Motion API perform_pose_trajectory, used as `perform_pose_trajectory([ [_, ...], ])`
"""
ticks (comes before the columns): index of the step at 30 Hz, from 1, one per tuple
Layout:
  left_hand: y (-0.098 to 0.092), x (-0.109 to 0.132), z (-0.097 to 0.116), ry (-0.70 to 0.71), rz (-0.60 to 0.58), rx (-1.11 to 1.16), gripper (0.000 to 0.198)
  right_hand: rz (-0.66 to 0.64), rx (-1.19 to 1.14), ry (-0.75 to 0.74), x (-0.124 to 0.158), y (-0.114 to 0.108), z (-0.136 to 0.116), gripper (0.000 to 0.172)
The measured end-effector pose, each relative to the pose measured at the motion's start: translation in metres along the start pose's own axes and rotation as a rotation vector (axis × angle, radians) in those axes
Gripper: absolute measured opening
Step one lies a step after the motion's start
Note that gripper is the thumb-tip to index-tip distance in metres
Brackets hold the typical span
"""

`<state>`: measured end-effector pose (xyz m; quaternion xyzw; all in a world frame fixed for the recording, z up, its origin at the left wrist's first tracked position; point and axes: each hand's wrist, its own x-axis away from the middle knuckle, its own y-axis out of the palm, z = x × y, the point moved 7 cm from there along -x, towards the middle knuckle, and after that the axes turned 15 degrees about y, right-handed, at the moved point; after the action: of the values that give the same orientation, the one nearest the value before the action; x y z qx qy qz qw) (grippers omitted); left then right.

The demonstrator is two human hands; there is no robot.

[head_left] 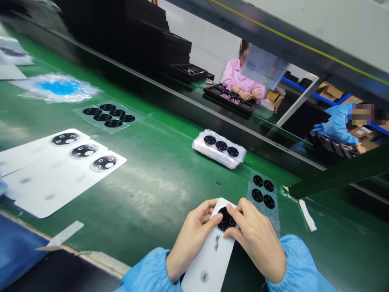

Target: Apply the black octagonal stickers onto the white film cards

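Blue-sleeved left hand [193,233] and right hand [259,239] pinch one white phone-back panel [209,259] around its black octagonal sticker [226,221], over the green tabletop [152,178]; the panel seems light, stiff and slippery, so its long edges give the safest hold.

I count two hands at my end, one left hand [193,233] and one right hand [259,239], with one white panel [212,261] between them bearing one black disc [225,224]. I make it three loose panels [54,182] on the one worktop [158,178], each with one disc, so four panels altogether. The left film sheet [101,125] gives me six discs, the right film sheet [263,187] four, and the film stack [209,152] three on top; its layers I can't number. That's seventeen discs showing. I also see two pale strips [307,215], one dark speck [218,183] and two co-workers [232,75].
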<state>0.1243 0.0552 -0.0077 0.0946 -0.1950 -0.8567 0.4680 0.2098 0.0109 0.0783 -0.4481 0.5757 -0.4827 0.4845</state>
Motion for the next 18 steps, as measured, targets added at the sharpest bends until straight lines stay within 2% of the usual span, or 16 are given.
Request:
perform_pose_trajectory([
  [6, -0.0017, 0.0011, -0.0004, -0.007, 0.022, -0.001, 0.044, -0.032, -0.055, 0.005, -0.0023, -0.0021, 0.0027, 0.027],
  [12, -0.0018, 0.0014, -0.0011, 0.006, 0.012, -0.017, 0.045, -0.052, -0.075, -0.02, -0.0054, -0.0041, 0.0037, 0.038],
  [18, -0.001, 0.0014, 0.0019, 0.027, -0.006, -0.004, 0.04, -0.13, -0.168, -0.004, -0.0086, -0.0029, 0.0098, 0.046],
])
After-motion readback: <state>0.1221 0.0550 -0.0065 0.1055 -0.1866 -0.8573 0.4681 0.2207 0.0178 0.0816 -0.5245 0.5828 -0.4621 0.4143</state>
